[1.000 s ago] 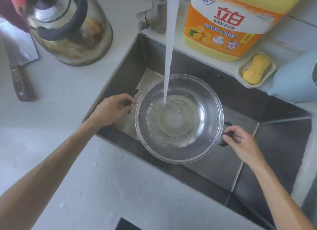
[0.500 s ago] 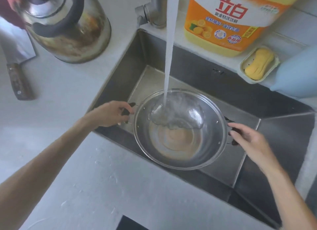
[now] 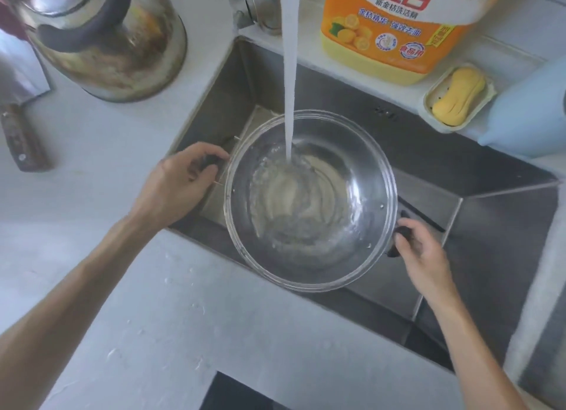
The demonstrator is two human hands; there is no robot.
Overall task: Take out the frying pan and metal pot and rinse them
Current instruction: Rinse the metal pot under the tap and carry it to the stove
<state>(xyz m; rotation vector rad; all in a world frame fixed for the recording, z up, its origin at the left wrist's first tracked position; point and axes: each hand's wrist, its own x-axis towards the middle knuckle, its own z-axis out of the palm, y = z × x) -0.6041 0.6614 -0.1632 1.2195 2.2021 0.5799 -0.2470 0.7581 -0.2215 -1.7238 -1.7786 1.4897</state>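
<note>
We hold the metal pot (image 3: 311, 200) over the sink (image 3: 477, 177), under the running water (image 3: 290, 72). Our left hand (image 3: 174, 186) curls its fingers (image 3: 211, 161) around one dark handle, and our right hand (image 3: 421, 253) grips the other. Water swirls inside the pot (it looks foamy). A kettle (image 3: 104, 39) stands on the counter (image 3: 92, 152), near its back left corner.

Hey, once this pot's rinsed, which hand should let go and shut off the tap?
Probably the left. The left hand grips the pot handle on the side nearer the faucet base at the sink's back-left corner; the right hand would have to cross over the pot and the water stream.
</note>
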